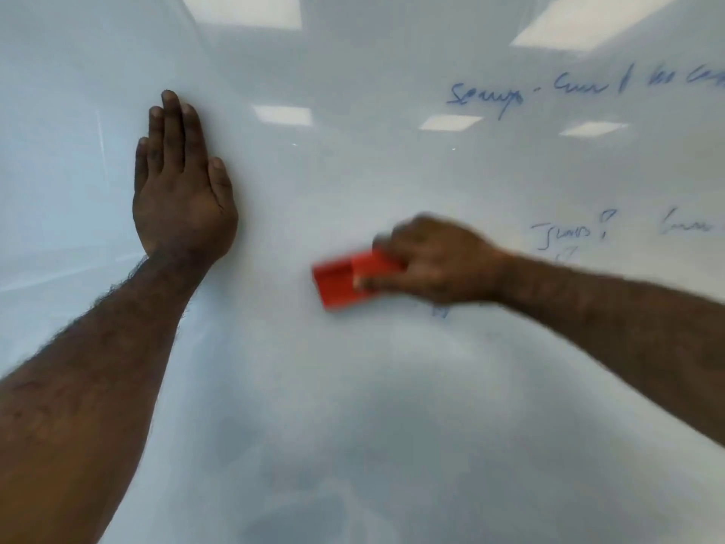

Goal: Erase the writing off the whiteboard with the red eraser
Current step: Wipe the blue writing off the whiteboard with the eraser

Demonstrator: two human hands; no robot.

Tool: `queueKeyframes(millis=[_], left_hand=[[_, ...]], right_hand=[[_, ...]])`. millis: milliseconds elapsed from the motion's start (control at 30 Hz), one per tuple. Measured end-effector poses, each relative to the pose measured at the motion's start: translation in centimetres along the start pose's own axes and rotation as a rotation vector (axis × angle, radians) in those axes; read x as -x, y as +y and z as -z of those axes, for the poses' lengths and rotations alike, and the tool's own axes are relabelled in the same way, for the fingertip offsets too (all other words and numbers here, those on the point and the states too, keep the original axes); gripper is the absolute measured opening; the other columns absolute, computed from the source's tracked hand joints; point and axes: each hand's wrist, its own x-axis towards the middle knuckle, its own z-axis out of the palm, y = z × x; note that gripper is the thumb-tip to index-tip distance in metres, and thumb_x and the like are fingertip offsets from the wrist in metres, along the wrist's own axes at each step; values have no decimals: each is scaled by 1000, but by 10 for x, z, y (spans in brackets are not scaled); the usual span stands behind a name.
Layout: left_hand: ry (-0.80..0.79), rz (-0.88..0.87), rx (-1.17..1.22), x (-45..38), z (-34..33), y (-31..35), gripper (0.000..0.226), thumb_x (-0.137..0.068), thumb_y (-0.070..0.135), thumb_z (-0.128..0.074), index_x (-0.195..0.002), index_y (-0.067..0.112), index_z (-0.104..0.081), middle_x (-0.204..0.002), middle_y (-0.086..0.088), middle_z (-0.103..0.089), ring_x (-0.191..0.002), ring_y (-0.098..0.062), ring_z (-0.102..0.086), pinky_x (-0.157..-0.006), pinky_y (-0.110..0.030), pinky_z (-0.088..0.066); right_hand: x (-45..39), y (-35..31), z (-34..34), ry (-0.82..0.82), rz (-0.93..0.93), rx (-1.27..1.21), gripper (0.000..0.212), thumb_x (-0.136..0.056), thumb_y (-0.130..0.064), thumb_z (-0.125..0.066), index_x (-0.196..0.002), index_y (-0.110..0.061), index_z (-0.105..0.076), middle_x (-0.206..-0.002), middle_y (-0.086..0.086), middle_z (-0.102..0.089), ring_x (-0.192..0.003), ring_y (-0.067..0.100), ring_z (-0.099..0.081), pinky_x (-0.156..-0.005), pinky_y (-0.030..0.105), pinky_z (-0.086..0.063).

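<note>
Our left hand (182, 186) rests flat on the whiteboard (353, 386), right hand (435, 261) gripping the red eraser (341, 278) mid-wipe at centre; next, we judge, rightward to the remaining blue writing (486, 98).

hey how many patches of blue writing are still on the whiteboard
3 clear ones: a line at upper right, a word beside the right hand, a scrawl at the right edge. Faint traces below the hand; more may lie out of view.
</note>
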Motion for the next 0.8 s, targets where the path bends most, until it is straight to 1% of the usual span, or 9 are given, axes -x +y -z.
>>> queueKeyframes(millis=[33, 67, 133, 200, 267, 367, 500, 667, 800], left_hand=[[2, -3, 0, 0, 0, 0, 57, -106, 30, -20, -158, 9, -13, -166, -9, -11, -153, -21, -8, -124, -32, -6], [1, -3, -2, 0, -1, 0, 57, -106, 31, -19, -158, 9, -13, -166, -9, -10, -153, -21, -8, -124, -32, -5], [1, -9, -4, 1, -1, -1, 57, -106, 31, -19, -158, 9, -12, -166, -10, -10, -153, -21, -7, -124, -32, -5], [0, -13, -5, 0, -1, -1, 57, -106, 31, -19, -158, 9, -12, -166, -10, -10, -153, -21, -7, -124, -33, -6], [-1, -8, 1, 1, -2, -1, 57, -106, 30, -20, -158, 9, -12, -166, -10, -10, -153, -21, -7, -124, -33, -5], [15, -5, -4, 0, -3, -3, 57, -106, 30, -20, -158, 9, -13, -166, -10, -10, -153, -21, -7, -123, -31, -3], [24, -12, -17, 0, -4, -3, 57, -106, 30, -20, -158, 9, -12, -166, -10, -10, -153, -22, -7, -123, -31, -3], [7, 3, -16, 2, -5, -3, 57, -106, 31, -18, -158, 8, -12, -166, -11, -9, -153, -24, -7, -123, -32, -2], [3, 20, -4, 8, -3, 1, 56, -106, 29, -20, -158, 8, -11, -166, -12, -9, -153, -25, -7, -123, -34, -4]], right_hand=[[-9, 30, 12, 26, -146, 11, 29, -101, -53, -38, -98, -41, -65, -84, -4, -64, -69, 13, -55, -67, 39, -50], [-16, 60, 25, 60, -286, 76, 41, -99, -60, -31, -97, -36, -64, -83, -2, -63, -71, 18, -57, -69, 40, -50], [-21, 111, 42, 189, -577, 191, 49, -94, -57, -33, -124, -28, -58, -107, 13, -62, -93, 36, -57, -79, 41, -45], [-20, 144, 53, 339, -984, 232, 57, -88, -59, -39, -131, -26, -55, -123, 11, -60, -110, 33, -54, -90, 36, -38], [-23, 149, 46, 409, -1183, 191, 61, -87, -60, -40, -135, -25, -52, -132, 6, -56, -121, 27, -51, -97, 31, -35], [-25, 106, 32, 352, -975, 173, 60, -92, -49, -46, -147, -27, -40, -126, 18, -53, -111, 37, -51, -89, 39, -42], [19, 2, -13, 336, -631, 86, 48, -96, -36, -55, -142, -28, -46, -109, 23, -58, -84, 38, -54, -73, 43, -43], [101, -130, -57, 37, -132, -100, 40, -95, -21, -59, -133, -35, -57, -109, 14, -66, -81, 28, -53, -70, 37, -43], [116, -114, -52, -67, 209, -119, 44, -96, -12, -54, -135, -32, -55, -114, 9, -63, -88, 26, -57, -72, 36, -46]])
